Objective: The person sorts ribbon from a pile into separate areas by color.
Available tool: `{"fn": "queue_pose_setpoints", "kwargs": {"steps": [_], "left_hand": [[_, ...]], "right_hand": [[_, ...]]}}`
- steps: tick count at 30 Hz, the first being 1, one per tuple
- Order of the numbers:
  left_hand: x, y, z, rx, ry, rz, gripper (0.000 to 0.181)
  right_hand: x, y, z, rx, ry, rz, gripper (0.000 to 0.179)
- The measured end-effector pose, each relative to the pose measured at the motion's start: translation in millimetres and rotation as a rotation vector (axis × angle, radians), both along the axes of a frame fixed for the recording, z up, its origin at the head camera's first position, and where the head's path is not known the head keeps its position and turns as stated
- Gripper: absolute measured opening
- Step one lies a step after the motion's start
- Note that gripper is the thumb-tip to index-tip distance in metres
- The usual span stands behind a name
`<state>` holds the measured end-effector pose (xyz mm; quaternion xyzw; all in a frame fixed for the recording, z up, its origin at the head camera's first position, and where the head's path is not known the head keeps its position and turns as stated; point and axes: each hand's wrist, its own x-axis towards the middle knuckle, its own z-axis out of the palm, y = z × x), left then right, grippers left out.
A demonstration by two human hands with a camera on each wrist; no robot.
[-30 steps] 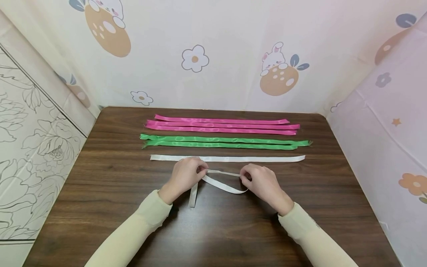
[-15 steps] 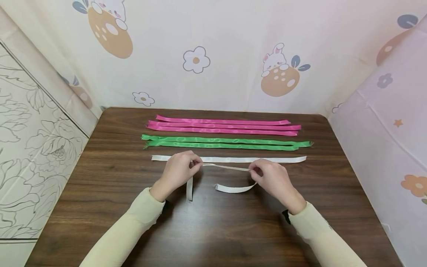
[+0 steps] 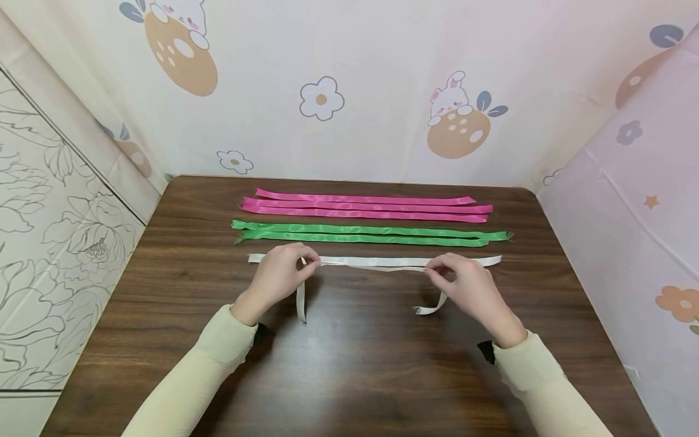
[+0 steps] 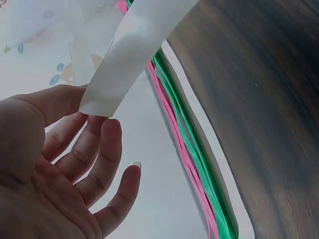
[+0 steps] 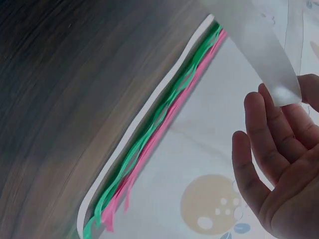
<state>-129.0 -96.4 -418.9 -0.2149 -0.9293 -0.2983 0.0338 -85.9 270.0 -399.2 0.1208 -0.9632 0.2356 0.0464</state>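
Observation:
A white ribbon [image 3: 301, 301] spans the two hands above the table, nearly edge-on to the head view. My left hand [image 3: 280, 274] pinches it between thumb and fingers, and a short tail hangs below. On the right, my right hand [image 3: 468, 290] pinches the same ribbon, whose other tail curls down toward the table. Both wrist views show the ribbon [image 4: 132, 55] gripped at the thumb, with the remaining fingers loosely spread. Just behind the hands lies another white ribbon [image 3: 377, 261], flat and partly hidden by them.
Green ribbons [image 3: 355, 229] lie side by side behind the flat white one. Several pink ribbons [image 3: 360, 204] are farther back, near the rear edge of the brown wooden table [image 3: 349, 376]. A patterned curtain [image 3: 377, 121] stands behind the table.
The hands have moved apart and slightly away from the body, drawing the white ribbon out between them. Its loop has opened, leaving a tail hanging at each hand.

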Motion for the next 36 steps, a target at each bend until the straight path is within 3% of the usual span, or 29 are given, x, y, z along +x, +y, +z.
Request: {"fn": "queue_pose_setpoints", "kwargs": {"steps": [7,17,36], "left_hand": [[-2.0,-10.7,0.2,0.024,-0.021,0.013,0.004],[-5.2,-24.5,-6.3,-0.004,-0.061,0.055,0.005],[-4.8,-59.8,-22.6,-0.026,-0.157,0.105,0.006]], "right_hand": [[-1.2,17,5.0,-0.050,-0.026,-0.029,0.007],[-3.0,43,5.8,-0.094,0.029,-0.068,0.008],[-6.1,91,-7.5,-0.054,-0.122,-0.189,0.028]]}}
